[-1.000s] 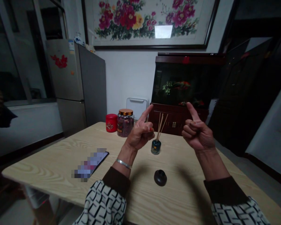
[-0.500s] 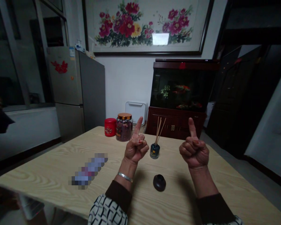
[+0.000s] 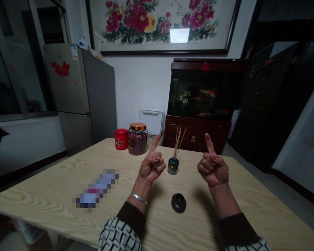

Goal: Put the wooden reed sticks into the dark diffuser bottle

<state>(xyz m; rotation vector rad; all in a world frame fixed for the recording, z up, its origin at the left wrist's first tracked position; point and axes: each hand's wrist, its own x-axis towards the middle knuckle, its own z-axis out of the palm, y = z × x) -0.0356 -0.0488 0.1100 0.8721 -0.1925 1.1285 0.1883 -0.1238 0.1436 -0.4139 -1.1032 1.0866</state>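
Observation:
Both hands are raised above a light wooden table (image 3: pixel 54 195). My left hand (image 3: pixel 151 167) is curled into a fist with only the index finger pointing up, and it holds nothing. My right hand (image 3: pixel 213 167) makes the same shape, index finger up, other fingers closed and empty. Between them stands a small dark reed diffuser bottle (image 3: pixel 173 166) with thin sticks. A small black round lid-like object (image 3: pixel 178 203) lies on the table nearer me, between my forearms. A silver bangle sits on my left wrist.
A blurred flat phone-like item (image 3: pixel 96 190) lies on the table's left. A glass jar with a gold lid (image 3: pixel 137 138) and a red tin (image 3: pixel 121 138) stand at the far edge. A fridge (image 3: pixel 78 94), a fish tank on a cabinet (image 3: pixel 201 97) and a flower painting are behind.
Both hands have dropped lower and come upright, index fingers turning from slanted to pointing straight up. The view shifted slightly; nothing on the table moved.

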